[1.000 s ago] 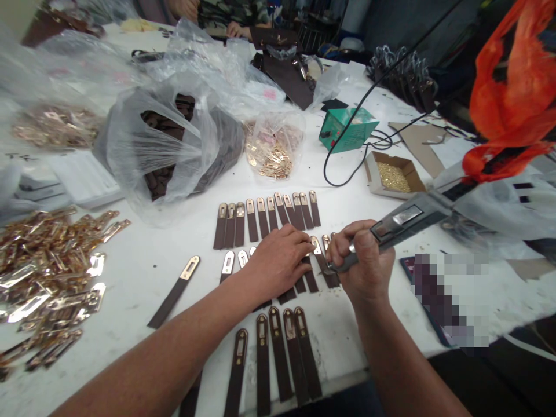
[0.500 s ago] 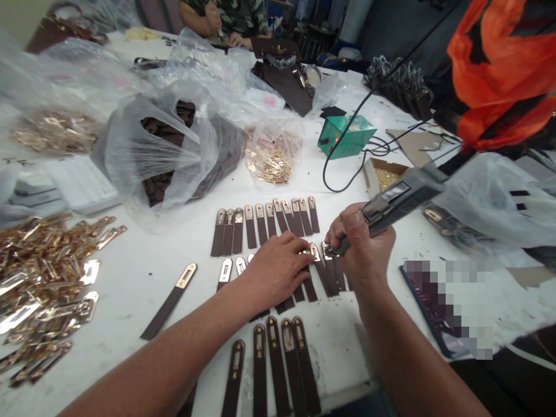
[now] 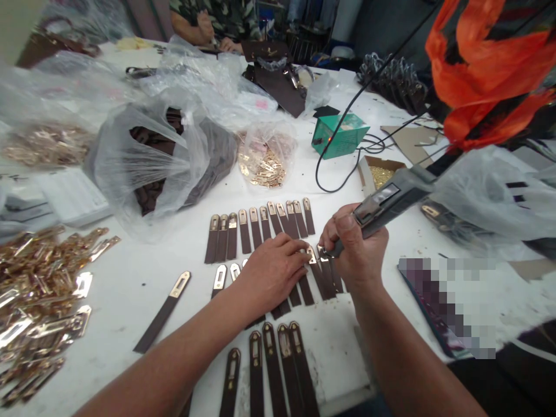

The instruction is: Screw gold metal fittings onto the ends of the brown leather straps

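In my right hand (image 3: 362, 249) is a grey electric screwdriver (image 3: 382, 202), the fingers wrapped round it. It slants down to the left, its tip at the gold plate end of a dark brown leather strap (image 3: 325, 272). My left hand (image 3: 275, 269) lies palm down across the middle row of straps, fingers stretched toward the neighbouring strap (image 3: 317, 275) and covering several others. Further off is a row of plated straps (image 3: 243, 231). Several more straps (image 3: 270, 365) lie close to me, and a single strap (image 3: 163, 313) is at the left.
Loose gold plates (image 3: 47, 289) are heaped at the left. Behind stand a clear bag of brown pieces (image 3: 152, 156), a bag of gold parts (image 3: 267, 162), a green power box (image 3: 341, 136) and a carton of small gold pieces (image 3: 382, 174). Orange cloth (image 3: 486, 69) hangs by the cable. A co-worker (image 3: 212, 23) sits opposite.
The whole scene has shifted slightly left in view, both hands with it. My left hand stays on the straps, and the screwdriver tip remains at a strap's plate end.
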Tool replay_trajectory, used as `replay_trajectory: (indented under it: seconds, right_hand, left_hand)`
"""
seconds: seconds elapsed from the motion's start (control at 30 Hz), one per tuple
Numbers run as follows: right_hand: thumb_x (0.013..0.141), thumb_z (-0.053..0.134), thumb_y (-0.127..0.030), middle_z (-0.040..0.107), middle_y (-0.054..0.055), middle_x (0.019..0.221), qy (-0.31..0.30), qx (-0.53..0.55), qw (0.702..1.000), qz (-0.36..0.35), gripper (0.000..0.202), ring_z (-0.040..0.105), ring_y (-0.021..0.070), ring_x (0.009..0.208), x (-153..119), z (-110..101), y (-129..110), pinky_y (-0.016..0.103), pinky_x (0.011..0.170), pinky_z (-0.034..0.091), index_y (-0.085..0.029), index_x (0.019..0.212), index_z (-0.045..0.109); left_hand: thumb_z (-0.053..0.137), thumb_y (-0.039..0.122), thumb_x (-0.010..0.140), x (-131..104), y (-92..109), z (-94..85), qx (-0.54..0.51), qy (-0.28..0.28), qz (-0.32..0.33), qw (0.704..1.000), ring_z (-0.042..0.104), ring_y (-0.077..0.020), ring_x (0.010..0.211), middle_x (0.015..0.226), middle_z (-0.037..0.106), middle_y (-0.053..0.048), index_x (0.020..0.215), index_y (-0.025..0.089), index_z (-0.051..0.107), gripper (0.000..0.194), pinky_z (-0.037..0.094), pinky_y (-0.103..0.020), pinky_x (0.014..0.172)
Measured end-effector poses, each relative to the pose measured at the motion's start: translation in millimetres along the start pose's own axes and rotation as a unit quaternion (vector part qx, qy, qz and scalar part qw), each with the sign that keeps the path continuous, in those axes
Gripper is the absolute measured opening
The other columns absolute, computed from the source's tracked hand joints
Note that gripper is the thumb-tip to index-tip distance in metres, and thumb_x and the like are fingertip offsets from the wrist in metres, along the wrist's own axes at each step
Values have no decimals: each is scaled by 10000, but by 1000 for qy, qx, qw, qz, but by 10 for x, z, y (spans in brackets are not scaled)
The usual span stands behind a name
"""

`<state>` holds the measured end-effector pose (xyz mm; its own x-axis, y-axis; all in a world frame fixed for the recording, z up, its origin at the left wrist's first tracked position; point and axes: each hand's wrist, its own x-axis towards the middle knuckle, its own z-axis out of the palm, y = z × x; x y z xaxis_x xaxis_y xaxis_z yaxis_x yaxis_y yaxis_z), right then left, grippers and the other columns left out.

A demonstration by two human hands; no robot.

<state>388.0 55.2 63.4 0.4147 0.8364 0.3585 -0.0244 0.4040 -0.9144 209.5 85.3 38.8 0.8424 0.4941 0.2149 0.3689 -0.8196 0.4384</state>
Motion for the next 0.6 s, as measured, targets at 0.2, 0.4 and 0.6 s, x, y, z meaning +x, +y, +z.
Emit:
replay_trajectory:
  seconds: [0.2,0.4,0.6]
  right_hand:
    - [929,819,-480,539,-45,602,35,79,996,22,359,510,121,459,52,-57,-41,269,457,435,-197,874,605]
    - [915,833,-478,540,-50,604,58,107,992,41,370,509,115,459,58,-183,-56,265,462,446,-200,880,592]
    - [908,831,-507,548,-49,597,68,121,989,55,397,515,120,452,77,-242,-53,274,466,461,-204,856,580]
  left_hand:
    - [503,230,1106,210,56,-175,63,-65,6,996,609,-251,1117,1366,727,-33,1247,164,750,292,524,-437,1015]
    - [586,272,1082,471,-76,-200,72,-133,33,988,627,-223,1039,1250,767,-7,1181,230,789,229,524,-381,898]
    - [655,258,1045,588,-157,-223,57,-150,56,985,637,-201,1056,1218,765,-7,1146,255,804,180,519,-351,887]
